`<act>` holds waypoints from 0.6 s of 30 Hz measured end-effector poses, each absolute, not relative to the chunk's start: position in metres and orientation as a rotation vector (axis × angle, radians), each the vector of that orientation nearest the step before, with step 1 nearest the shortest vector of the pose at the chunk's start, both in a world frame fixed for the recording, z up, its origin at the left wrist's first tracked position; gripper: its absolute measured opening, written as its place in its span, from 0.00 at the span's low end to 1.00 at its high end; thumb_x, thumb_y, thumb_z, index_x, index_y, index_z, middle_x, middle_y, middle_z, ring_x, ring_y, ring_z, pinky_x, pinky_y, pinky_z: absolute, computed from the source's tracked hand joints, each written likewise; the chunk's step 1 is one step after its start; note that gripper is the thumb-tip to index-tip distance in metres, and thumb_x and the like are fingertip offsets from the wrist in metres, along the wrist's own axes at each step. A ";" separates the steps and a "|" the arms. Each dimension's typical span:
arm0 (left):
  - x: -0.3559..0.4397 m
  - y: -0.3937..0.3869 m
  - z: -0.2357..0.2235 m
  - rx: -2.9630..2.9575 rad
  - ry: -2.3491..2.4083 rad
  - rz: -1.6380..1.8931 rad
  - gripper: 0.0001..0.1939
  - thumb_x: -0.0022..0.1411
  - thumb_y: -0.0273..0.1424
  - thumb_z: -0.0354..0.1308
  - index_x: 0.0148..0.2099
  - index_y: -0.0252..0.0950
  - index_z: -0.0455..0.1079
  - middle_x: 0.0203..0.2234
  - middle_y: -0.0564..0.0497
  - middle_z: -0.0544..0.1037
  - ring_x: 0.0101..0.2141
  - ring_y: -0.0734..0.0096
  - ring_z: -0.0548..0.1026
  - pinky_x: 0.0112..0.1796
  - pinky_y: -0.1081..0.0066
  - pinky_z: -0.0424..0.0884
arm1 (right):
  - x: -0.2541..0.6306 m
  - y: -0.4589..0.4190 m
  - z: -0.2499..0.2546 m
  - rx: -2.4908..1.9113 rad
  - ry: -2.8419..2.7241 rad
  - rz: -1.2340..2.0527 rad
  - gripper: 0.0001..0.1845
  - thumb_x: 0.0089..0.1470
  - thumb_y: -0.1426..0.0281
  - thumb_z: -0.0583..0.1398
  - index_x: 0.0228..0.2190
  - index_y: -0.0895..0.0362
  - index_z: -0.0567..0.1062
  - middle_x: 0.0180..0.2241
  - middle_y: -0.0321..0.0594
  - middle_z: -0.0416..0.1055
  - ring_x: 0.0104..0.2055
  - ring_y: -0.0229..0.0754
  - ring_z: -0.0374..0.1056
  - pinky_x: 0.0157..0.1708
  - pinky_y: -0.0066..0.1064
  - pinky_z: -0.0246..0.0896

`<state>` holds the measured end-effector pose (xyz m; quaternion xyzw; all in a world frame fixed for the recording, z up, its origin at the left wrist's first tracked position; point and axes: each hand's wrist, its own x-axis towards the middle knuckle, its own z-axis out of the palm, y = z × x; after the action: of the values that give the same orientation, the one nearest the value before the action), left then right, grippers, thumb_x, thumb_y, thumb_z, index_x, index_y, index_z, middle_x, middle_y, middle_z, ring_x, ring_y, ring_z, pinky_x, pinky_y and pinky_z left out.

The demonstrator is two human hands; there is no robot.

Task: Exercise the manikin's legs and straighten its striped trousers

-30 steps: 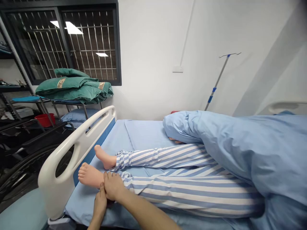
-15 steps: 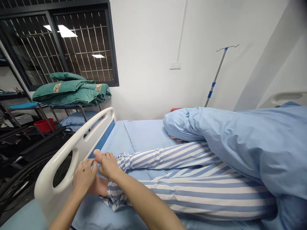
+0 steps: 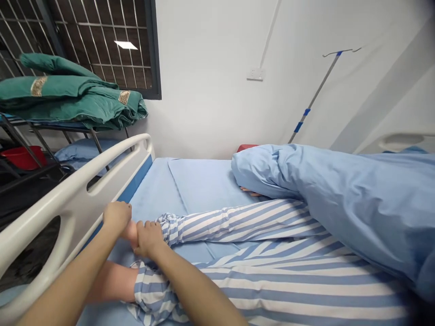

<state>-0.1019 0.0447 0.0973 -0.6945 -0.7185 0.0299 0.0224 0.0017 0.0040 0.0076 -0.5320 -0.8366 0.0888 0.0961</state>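
Far foot (image 3: 130,233) is between both hands, at the footboard (image 3: 78,188) end of the bed (image 3: 197,181). Left hand (image 3: 117,218) curled over the toe end; fingers mostly hidden, can't tell how tight. Right hand (image 3: 148,238) closed round the ankle, fingers on top, thumb nearer camera, right by the bunched striped cuff (image 3: 169,226). Near leg (image 3: 117,281) lies nearer the camera, ungripped.

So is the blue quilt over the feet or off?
Off: the blue quilt lies heaped at the picture's right, and the far foot shows bare.
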 end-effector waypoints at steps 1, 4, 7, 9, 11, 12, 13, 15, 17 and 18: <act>-0.098 0.048 0.096 -2.132 -2.235 0.213 0.15 0.53 0.23 0.46 0.34 0.24 0.74 0.30 0.30 0.77 0.37 0.47 0.75 0.36 0.52 0.69 | 0.001 0.004 0.007 -1.588 -2.474 0.266 0.35 0.36 0.55 0.64 0.43 0.59 0.62 0.42 0.50 0.68 0.45 0.53 0.66 0.45 0.46 0.58; -0.090 0.049 0.093 -2.073 -2.174 0.506 0.18 0.53 0.19 0.43 0.35 0.20 0.74 0.29 0.30 0.77 0.35 0.47 0.75 0.33 0.53 0.70 | 0.000 0.003 0.006 -1.599 -2.472 0.277 0.34 0.37 0.56 0.64 0.44 0.59 0.61 0.43 0.51 0.68 0.46 0.53 0.64 0.47 0.46 0.56; -0.092 0.040 0.090 -2.110 -2.019 0.389 0.20 0.56 0.19 0.41 0.39 0.23 0.74 0.33 0.31 0.77 0.36 0.51 0.76 0.36 0.56 0.70 | -0.001 0.002 0.005 -1.599 -2.462 0.269 0.33 0.38 0.57 0.63 0.44 0.59 0.61 0.43 0.51 0.67 0.47 0.52 0.64 0.47 0.46 0.55; -0.097 0.032 0.089 -2.143 -1.975 0.253 0.20 0.57 0.20 0.40 0.40 0.26 0.73 0.35 0.33 0.77 0.38 0.54 0.76 0.38 0.57 0.69 | 0.000 0.001 0.006 -1.604 -2.451 0.267 0.33 0.38 0.58 0.64 0.44 0.59 0.61 0.44 0.51 0.67 0.47 0.52 0.64 0.47 0.46 0.55; -0.102 0.020 0.091 -2.151 -1.978 0.188 0.19 0.58 0.21 0.40 0.40 0.28 0.73 0.35 0.33 0.77 0.39 0.56 0.75 0.39 0.59 0.69 | 0.001 -0.002 0.009 -1.589 -2.455 0.270 0.35 0.36 0.58 0.64 0.45 0.59 0.61 0.44 0.51 0.67 0.47 0.53 0.64 0.47 0.46 0.55; -0.104 0.014 0.094 -2.144 -1.975 0.175 0.19 0.58 0.21 0.39 0.40 0.28 0.73 0.35 0.34 0.77 0.39 0.56 0.75 0.39 0.60 0.69 | 0.003 -0.004 0.010 -1.576 -2.458 0.270 0.35 0.36 0.58 0.64 0.45 0.59 0.61 0.44 0.52 0.67 0.47 0.53 0.64 0.47 0.46 0.55; -0.107 0.007 0.096 -2.130 -1.973 0.171 0.19 0.59 0.21 0.39 0.40 0.28 0.72 0.36 0.34 0.76 0.39 0.56 0.75 0.38 0.61 0.69 | 0.004 -0.005 0.012 -1.566 -2.458 0.269 0.35 0.37 0.58 0.64 0.45 0.59 0.61 0.44 0.52 0.67 0.47 0.53 0.65 0.47 0.46 0.55; -0.110 -0.005 0.102 -2.104 -1.976 0.166 0.20 0.60 0.22 0.37 0.43 0.27 0.70 0.37 0.33 0.75 0.38 0.56 0.76 0.37 0.62 0.70 | 0.005 -0.009 0.016 -1.554 -2.454 0.261 0.34 0.38 0.58 0.63 0.46 0.59 0.62 0.43 0.52 0.68 0.46 0.53 0.65 0.47 0.46 0.55; -0.110 -0.016 0.107 -2.082 -1.995 0.154 0.20 0.61 0.22 0.36 0.44 0.28 0.69 0.38 0.33 0.75 0.37 0.57 0.76 0.36 0.63 0.70 | 0.006 -0.013 0.019 -1.549 -2.444 0.249 0.32 0.40 0.59 0.63 0.45 0.60 0.63 0.43 0.52 0.69 0.46 0.54 0.65 0.47 0.46 0.55; -0.110 -0.019 0.109 -2.067 -2.010 0.147 0.20 0.60 0.21 0.36 0.45 0.28 0.69 0.38 0.33 0.74 0.37 0.57 0.76 0.36 0.63 0.70 | 0.006 -0.015 0.019 -1.547 -2.438 0.245 0.31 0.40 0.59 0.63 0.45 0.60 0.63 0.42 0.52 0.69 0.46 0.54 0.65 0.47 0.46 0.55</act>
<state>-0.1100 -0.0192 0.1090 -0.7102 -0.6906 0.0506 0.1268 0.0062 -0.0148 0.0195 -0.5299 -0.8351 0.0838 0.1215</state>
